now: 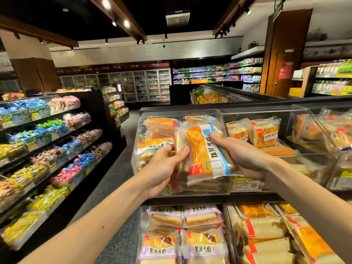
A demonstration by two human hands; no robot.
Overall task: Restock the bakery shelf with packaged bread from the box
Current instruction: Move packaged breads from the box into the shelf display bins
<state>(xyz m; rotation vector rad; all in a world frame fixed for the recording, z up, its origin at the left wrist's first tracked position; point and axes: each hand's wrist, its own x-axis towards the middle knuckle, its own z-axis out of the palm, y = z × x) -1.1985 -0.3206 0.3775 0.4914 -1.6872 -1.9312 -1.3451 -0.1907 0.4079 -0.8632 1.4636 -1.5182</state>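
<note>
A packaged bread [202, 153] with an orange and blue label stands on end between both hands, in front of a clear plastic shelf bin [137, 149]. My left hand [163, 166] grips its left edge, thumb on the front. My right hand [245, 159] holds its right side with fingers curled behind. The bin holds several more packs of the same bread [154, 145], stacked flat. A cardboard box [280, 149] lies in the neighbouring bin to the right.
Neighbouring clear bins to the right hold other bread packs [263, 133]. The shelf below carries purple-labelled bread [182, 235] and orange packs [266, 231]. Candy shelves [43, 149] line the left side of a grey aisle floor [112, 180].
</note>
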